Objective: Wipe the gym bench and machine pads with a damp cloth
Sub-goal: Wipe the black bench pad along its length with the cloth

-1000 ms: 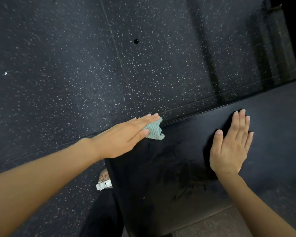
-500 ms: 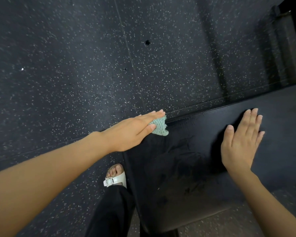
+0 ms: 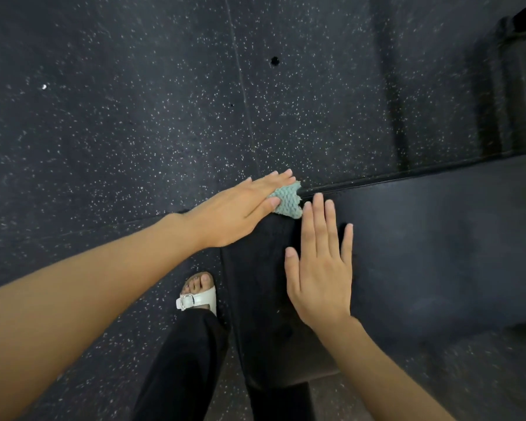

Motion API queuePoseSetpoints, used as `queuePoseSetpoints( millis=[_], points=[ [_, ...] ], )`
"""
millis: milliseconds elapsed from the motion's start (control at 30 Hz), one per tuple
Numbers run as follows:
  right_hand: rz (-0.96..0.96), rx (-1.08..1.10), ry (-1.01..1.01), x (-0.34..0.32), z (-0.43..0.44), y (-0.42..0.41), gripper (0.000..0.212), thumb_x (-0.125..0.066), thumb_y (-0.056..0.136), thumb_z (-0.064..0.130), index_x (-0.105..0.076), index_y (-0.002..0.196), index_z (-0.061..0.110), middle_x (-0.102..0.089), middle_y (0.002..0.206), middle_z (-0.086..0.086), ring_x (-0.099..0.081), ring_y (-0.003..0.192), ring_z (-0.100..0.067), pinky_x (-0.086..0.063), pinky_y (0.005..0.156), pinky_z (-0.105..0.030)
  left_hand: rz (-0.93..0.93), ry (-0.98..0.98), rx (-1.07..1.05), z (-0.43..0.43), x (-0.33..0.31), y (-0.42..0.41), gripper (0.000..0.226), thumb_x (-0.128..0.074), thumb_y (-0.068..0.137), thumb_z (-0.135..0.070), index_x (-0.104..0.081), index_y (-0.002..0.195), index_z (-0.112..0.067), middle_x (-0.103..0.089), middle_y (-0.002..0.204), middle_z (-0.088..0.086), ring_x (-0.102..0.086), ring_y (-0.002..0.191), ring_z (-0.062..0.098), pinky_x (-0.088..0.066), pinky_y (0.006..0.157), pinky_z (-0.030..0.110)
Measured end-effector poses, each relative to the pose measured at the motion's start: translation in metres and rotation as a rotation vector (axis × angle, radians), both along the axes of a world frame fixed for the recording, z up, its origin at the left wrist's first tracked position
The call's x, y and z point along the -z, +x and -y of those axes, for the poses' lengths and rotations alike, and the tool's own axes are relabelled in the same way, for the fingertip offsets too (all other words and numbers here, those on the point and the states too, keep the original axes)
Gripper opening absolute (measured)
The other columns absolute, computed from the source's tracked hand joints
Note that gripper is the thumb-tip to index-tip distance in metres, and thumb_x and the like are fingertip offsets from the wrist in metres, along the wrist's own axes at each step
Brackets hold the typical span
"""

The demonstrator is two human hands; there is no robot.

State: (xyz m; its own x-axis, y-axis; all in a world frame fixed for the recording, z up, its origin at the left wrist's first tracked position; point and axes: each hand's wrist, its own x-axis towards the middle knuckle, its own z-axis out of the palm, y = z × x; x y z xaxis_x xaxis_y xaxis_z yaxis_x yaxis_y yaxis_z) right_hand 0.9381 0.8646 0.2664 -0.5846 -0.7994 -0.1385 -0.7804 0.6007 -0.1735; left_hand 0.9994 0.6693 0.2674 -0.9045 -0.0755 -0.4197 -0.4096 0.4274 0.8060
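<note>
A black padded bench (image 3: 438,253) runs from the lower middle to the right edge. At its far left corner lies a small teal cloth (image 3: 287,202), pressed down by my left hand (image 3: 240,211) with straight fingers that cover most of it. My right hand (image 3: 319,265) lies flat on the pad just right of the cloth, fingers straight and together, fingertips close to the cloth's edge. The pad near both hands looks darker than the rest.
Dark speckled rubber floor (image 3: 134,117) surrounds the bench, with a seam running down toward the cloth. My foot in a white sandal (image 3: 198,296) and a black trouser leg (image 3: 182,366) stand beside the bench's left end. A dark frame part (image 3: 523,86) stands at the upper right.
My right hand has slid left along the pad, from well right of the cloth to right beside it. The left hand still presses the cloth at the corner. The view has shifted right.
</note>
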Motion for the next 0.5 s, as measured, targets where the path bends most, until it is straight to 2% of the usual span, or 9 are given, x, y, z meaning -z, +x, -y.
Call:
queuePoseSetpoints(
  millis=[67, 200, 300, 367, 500],
  points=[
    [-0.003, 0.003, 0.011, 0.001, -0.002, -0.002, 0.063, -0.029, 0.099, 0.031, -0.018, 0.155, 0.005, -0.012, 0.165, -0.010, -0.005, 0.153, -0.022, -0.008, 0.122, -0.050, 0.012, -0.021, -0.050, 0.000, -0.001, 0.014, 0.048, -0.025, 0.107, -0.031, -0.020, 0.155, -0.030, -0.012, 0.160, -0.022, -0.004, 0.147, -0.009, 0.001, 0.119, 0.013],
    [0.007, -0.033, 0.003, -0.001, -0.003, -0.004, 0.063, -0.026, 0.101, 0.034, -0.016, 0.156, 0.006, -0.010, 0.165, -0.008, -0.005, 0.153, -0.022, -0.007, 0.122, -0.049, 0.046, -0.030, -0.214, -0.006, -0.006, 0.039, 0.049, -0.027, 0.108, -0.029, -0.020, 0.156, -0.030, -0.012, 0.154, -0.028, -0.006, 0.140, -0.015, 0.001, 0.107, -0.003],
    [0.006, -0.052, -0.003, 0.000, -0.004, -0.004, 0.063, -0.024, 0.101, 0.035, -0.015, 0.156, 0.006, -0.009, 0.165, -0.008, -0.005, 0.153, -0.023, -0.007, 0.122, -0.050, 0.060, -0.036, -0.346, -0.016, -0.006, 0.055, 0.049, -0.027, 0.108, -0.030, -0.020, 0.156, -0.032, -0.015, 0.157, -0.028, -0.011, 0.138, -0.016, -0.004, 0.103, -0.007],
    [-0.005, -0.060, -0.003, 0.002, -0.005, -0.005, 0.063, -0.023, 0.101, 0.035, -0.015, 0.156, 0.006, -0.009, 0.165, -0.007, -0.005, 0.153, -0.023, -0.007, 0.122, -0.051, 0.044, -0.015, -0.448, -0.027, -0.005, 0.061, 0.049, -0.028, 0.108, -0.030, -0.020, 0.156, -0.033, -0.017, 0.159, -0.025, -0.014, 0.140, -0.012, -0.006, 0.106, -0.004],
    [-0.018, -0.071, -0.016, 0.005, -0.005, -0.005, 0.064, -0.024, 0.099, 0.033, -0.014, 0.156, 0.008, -0.009, 0.166, -0.005, -0.004, 0.153, -0.020, -0.006, 0.122, -0.051, -0.039, 0.016, -0.636, -0.048, 0.000, 0.061, 0.051, -0.031, 0.108, -0.025, -0.017, 0.157, -0.029, -0.014, 0.163, -0.019, -0.013, 0.147, -0.004, -0.008, 0.120, 0.014]
  ],
)
